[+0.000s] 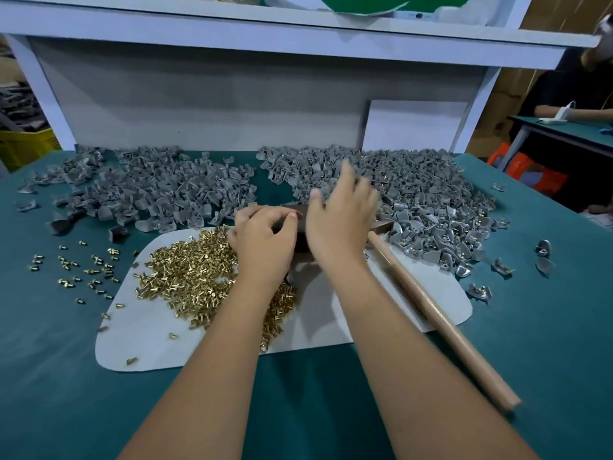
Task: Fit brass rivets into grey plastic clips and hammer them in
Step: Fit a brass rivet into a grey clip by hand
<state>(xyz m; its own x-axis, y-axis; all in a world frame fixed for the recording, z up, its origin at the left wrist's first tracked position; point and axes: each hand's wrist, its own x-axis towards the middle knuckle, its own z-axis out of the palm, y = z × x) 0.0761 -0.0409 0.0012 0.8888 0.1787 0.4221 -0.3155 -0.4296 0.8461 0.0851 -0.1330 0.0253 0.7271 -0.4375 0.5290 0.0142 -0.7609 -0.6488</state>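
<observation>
Small assembly workshop.
I see a green bench (99, 376) heaped with grey clips (431, 194), brass rivets (185, 277), a hammer (441, 320).

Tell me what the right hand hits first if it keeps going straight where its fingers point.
Likely the right-hand heap of grey clips: the right hand points away, fingers over its near edge. Its height above them is unclear.

Left grip (265, 240) curled, knuckles up — right grip (341, 214) spread, blurred.
</observation>
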